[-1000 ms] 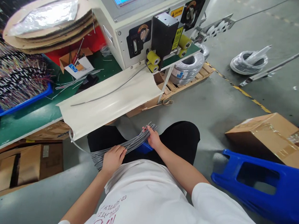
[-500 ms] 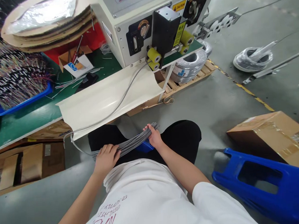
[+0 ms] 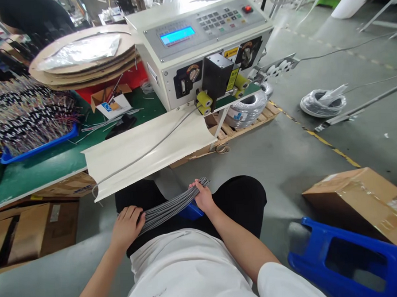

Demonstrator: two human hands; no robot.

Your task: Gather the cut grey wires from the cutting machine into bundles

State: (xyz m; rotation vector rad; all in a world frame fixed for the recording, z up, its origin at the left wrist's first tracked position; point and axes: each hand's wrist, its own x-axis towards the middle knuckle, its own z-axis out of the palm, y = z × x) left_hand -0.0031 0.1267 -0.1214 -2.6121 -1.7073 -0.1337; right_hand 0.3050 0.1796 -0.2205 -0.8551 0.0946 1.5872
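A bundle of grey cables (image 3: 170, 210) lies across my lap, cut into lengths side by side. My right hand (image 3: 203, 196) is closed round its right end, where the cable tips poke out past the fingers. At the left end my left hand (image 3: 128, 223) wraps over the bundle, hiding the tips there. In front of my knees, a single grey cable (image 3: 152, 147) runs from the yellow rollers (image 3: 204, 102) of a wire-cutting machine (image 3: 193, 47) down along a cream-coloured chute (image 3: 132, 163). Its free end curls over the chute's lower left edge.
On the green bench (image 3: 46, 167) stand a blue tray (image 3: 39, 150) of many wires and stacked cardboard discs (image 3: 81, 77). Open cardboard boxes (image 3: 46, 229) sit below left. To my right are a blue stool (image 3: 350, 255) and a carton (image 3: 357, 198). Cable coils (image 3: 249, 108) rest on a pallet.
My view has tilted up, showing more of the machine's top panel. My left hand has slid left along the bundle toward its end. The right hand keeps its hold.
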